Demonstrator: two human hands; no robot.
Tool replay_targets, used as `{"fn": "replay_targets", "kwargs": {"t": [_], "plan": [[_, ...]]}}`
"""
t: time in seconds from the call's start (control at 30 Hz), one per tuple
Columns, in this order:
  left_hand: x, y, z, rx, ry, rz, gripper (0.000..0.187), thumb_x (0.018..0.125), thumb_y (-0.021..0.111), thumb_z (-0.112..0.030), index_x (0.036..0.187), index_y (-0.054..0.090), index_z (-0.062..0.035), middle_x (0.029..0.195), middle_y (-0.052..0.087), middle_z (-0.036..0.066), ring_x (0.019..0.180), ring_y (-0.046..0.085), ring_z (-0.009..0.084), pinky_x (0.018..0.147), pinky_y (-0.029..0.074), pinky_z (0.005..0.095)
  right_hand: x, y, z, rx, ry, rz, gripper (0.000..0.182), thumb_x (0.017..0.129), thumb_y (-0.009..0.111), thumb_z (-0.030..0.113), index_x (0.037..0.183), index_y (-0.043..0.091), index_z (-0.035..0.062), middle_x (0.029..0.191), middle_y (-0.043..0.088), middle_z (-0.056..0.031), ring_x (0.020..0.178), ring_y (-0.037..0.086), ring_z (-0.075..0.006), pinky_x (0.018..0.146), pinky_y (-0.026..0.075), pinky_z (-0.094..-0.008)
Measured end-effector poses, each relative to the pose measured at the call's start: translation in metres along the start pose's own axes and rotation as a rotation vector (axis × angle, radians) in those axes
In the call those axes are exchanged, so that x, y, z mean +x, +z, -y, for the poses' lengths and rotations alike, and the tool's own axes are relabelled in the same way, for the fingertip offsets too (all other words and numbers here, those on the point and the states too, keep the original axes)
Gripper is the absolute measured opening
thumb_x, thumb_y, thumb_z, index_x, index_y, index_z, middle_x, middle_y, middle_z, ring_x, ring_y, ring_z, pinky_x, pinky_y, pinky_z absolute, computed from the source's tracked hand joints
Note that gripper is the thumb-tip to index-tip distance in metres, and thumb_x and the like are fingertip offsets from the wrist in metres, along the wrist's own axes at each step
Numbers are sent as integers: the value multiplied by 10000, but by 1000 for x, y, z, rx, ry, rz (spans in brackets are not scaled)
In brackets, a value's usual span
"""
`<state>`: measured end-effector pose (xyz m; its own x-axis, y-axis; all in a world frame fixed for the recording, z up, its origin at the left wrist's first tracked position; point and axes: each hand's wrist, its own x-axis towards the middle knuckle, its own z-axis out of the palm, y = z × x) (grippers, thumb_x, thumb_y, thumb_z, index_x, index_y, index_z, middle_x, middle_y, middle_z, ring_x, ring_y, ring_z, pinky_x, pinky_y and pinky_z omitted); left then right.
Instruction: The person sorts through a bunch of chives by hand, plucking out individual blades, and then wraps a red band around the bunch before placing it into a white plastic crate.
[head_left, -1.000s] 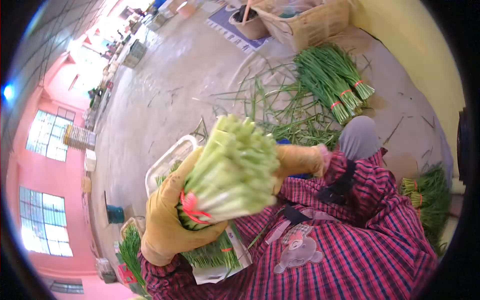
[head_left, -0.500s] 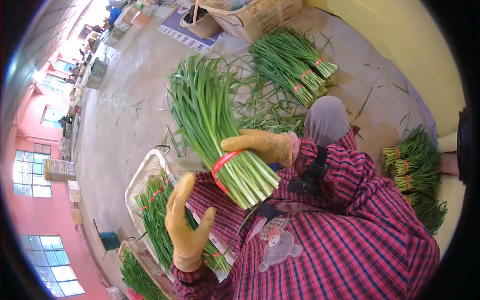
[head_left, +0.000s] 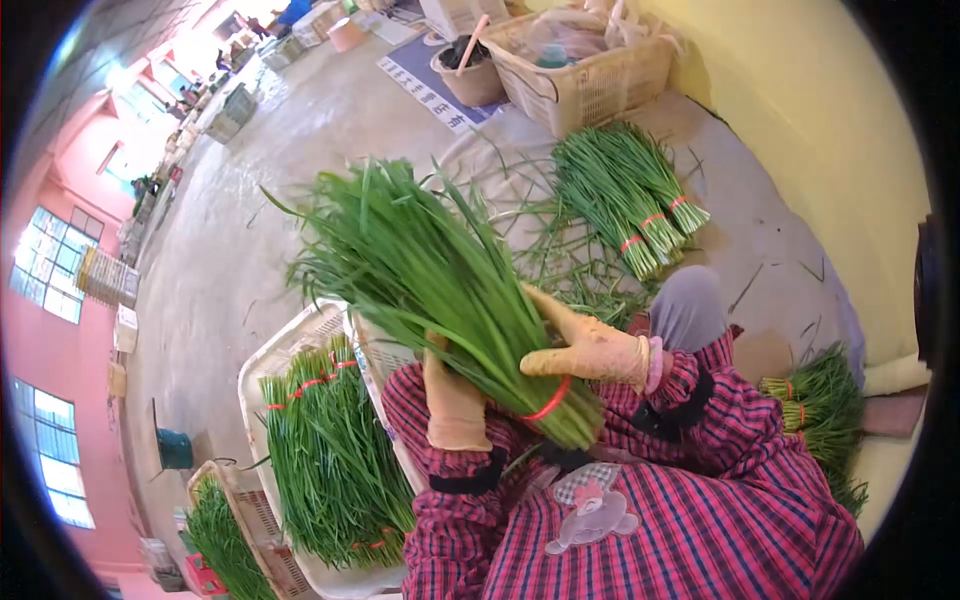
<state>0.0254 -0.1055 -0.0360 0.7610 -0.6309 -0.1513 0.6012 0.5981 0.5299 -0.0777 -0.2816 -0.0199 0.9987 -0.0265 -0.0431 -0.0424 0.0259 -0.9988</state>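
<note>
A large bunch of green stalks [head_left: 440, 280] with a red band round its cut ends is held over my lap, its leaves pointing up and left. My right hand [head_left: 590, 345] grips it near the band, thumb across the front. My left hand [head_left: 455, 400] is against the underside of the leaves, its fingers partly hidden behind them. To the left, a white crate [head_left: 258, 385] holds several banded bunches [head_left: 335, 460]. Several more banded bunches [head_left: 630, 195] lie on the floor beyond my right hand.
Loose leaves [head_left: 570, 260] are scattered on the floor. A basket with bags [head_left: 585, 90] and a bucket [head_left: 470, 80] stand ahead. More bunches [head_left: 820, 410] lie at the right by the yellow wall [head_left: 830, 130]. Another crate of greens [head_left: 265, 530] is at the lower left.
My left hand, open and apart before, has moved up to the bunch. The bunch has tilted further left, its cut ends pointing lower right. The camera view has shifted, showing more of the left crate.
</note>
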Motion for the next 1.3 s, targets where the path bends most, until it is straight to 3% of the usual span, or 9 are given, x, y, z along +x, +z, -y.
{"fn": "replay_targets", "kwargs": {"t": [0.1, 0.37, 0.53, 0.67, 0.8, 0.97, 1.0, 1.07, 1.3], "plan": [[6, -3, 26, 151, 154, -214, 453, 913, 634, -155, 1344, 514, -85, 1277, 579, 97, 1145, 583, 262, 1000, 489, 428, 17, 18, 22, 51, -176, -132, 928, 831, 772, 280, 1534, 211, 49, 1401, 501, -147, 1265, 484, -207, 1068, 386, -339], [-1, 26, 11, 129, 185, -220, 489, 958, 531, -341, 1339, 523, -34, 1313, 589, 107, 1163, 581, 287, 1034, 455, 432, 32, -10, -4, 608, 253, -185, 647, 885, 723, 280, 1403, 439, 16, 1209, 626, -64, 1030, 594, -129, 862, 505, -289], [1, 34, -3, -54, 137, -236, 485, 962, 547, -309, 1362, 489, -41, 1328, 565, 111, 1155, 579, 278, 1023, 458, 435, -2, 2, -44, 190, 128, -30, 862, 857, 747, 277, 1512, 254, 12, 1341, 545, -93, 1186, 532, -199, 1027, 418, -326], [17, 32, -13, 39, 135, -194, 478, 970, 553, -340, 1346, 498, -51, 1330, 558, 89, 1189, 549, 267, 1015, 445, 438, -14, 30, -28, 83, 126, -134, 717, 843, 759, 227, 1432, 396, 38, 1201, 632, -98, 1072, 600, -171, 930, 486, -304], [27, -4, -29, 269, -6, -28, 499, 978, 539, -355, 1378, 472, -66, 1320, 545, 109, 1196, 534, 258, 993, 435, 433, -22, -1, -13, 788, 440, 20, 425, 944, 623, 359, 1170, 603, -1, 907, 708, -79, 707, 680, -145, 635, 576, -301], [-13, -36, -23, 629, -177, 90, 449, 995, 500, -352, 1302, 545, -27, 1199, 605, 136, 1056, 596, 248, 857, 507, 374, -41, -16, -25, 1348, 401, 65, 539, 995, 506, 419, 1311, 502, -17, 1191, 641, -228, 960, 696, -316, 762, 613, -403], [-22, -50, -18, 646, -308, 100, 464, 982, 504, -361, 1288, 551, -16, 1181, 621, 136, 1043, 606, 244, 860, 512, 366, -41, -12, -4, 1205, 354, -11, 432, 985, 551, 413, 1144, 619, 18, 922, 722, -67, 748, 685, -130, 680, 576, -268], [-6, -60, 11, 684, -616, 180, 495, 955, 514, -379, 1260, 563, 7, 1145, 652, 135, 1019, 626, 235, 866, 520, 351, -45, -10, 5, 1217, 260, -117, 356, 983, 568, 372, 1139, 622, 56, 919, 720, 4, 810, 654, -88, 722, 540, -276], [63, 27, 24, 243, -292, -71, 541, 914, 614, -306, 1308, 501, 46, 1311, 564, 208, 1163, 560, 336, 965, 462, 458, -122, -90, -11, 1047, -111, -698, 441, 985, 534, 410, 1173, 599, 17, 989, 699, -75, 850, 666, -161, 728, 561, -318]]}}
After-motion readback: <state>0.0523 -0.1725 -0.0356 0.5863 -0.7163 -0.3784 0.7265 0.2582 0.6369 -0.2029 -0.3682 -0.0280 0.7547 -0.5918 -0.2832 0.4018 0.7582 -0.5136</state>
